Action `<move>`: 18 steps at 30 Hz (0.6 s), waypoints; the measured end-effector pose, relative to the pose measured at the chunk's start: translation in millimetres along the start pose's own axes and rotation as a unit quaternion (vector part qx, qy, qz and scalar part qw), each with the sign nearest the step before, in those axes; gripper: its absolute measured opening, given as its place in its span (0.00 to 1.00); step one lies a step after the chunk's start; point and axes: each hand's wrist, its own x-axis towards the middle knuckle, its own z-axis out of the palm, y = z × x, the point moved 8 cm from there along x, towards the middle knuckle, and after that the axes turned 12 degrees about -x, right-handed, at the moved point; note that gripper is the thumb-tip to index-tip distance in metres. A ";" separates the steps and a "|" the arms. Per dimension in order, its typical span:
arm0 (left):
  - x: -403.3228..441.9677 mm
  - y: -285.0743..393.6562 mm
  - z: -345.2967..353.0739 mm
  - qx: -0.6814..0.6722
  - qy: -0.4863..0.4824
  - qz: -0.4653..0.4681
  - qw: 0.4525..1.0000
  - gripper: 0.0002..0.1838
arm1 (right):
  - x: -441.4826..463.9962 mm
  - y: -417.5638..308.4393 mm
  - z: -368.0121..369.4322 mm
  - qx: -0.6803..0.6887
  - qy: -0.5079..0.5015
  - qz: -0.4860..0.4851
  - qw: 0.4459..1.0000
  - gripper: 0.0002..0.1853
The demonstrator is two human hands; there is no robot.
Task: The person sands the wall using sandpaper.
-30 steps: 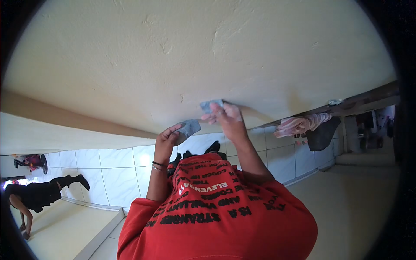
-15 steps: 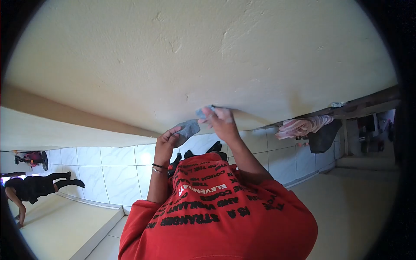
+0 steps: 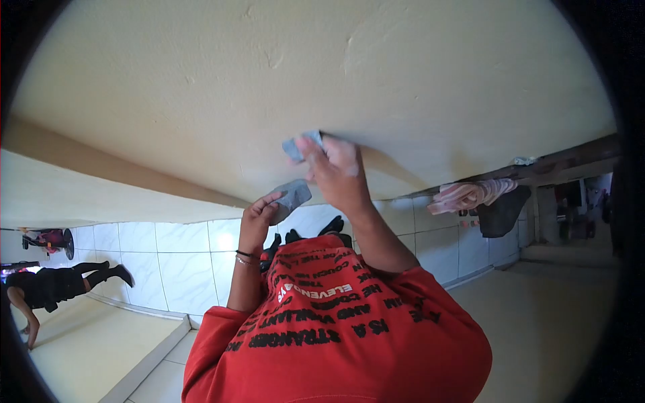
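Note:
My left hand (image 3: 261, 213) pinches a folded grey sheet that looks like sandpaper (image 3: 293, 196) between thumb and fingers, held just in front of the wall. Higher up and to the right, my right hand (image 3: 336, 166) is closed on a smaller grey-blue piece of sandpaper (image 3: 293, 148) and holds it against the cream wall (image 3: 201, 87). Motion smears the fingers of that hand. The wall surface shows small bumps and ridges.
A pink striped towel (image 3: 470, 196) and a dark cloth (image 3: 505, 213) hang at the right. White tiles (image 3: 185, 275) cover the floor. Another person (image 3: 50, 289) in dark clothes leans on a wall at the far left, near a fan (image 3: 68, 244).
My right hand has moved up the wall and slightly left with its sandpaper. My left hand stays nearly where it was, still holding its sheet.

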 end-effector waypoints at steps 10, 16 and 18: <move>-1.2 -2.7 5.3 -0.004 -0.012 -0.002 1.000 0.13 | 7.7 -26.8 -11.1 0.032 0.001 0.038 0.999 0.20; -1.9 -2.2 6.6 -0.016 -0.009 0.023 1.000 0.14 | 1.3 8.3 -19.4 0.135 -0.033 0.088 0.986 0.24; -0.5 -3.1 5.5 -0.013 -0.010 0.021 1.000 0.14 | 2.4 -0.3 -54.7 0.160 0.029 0.071 0.984 0.22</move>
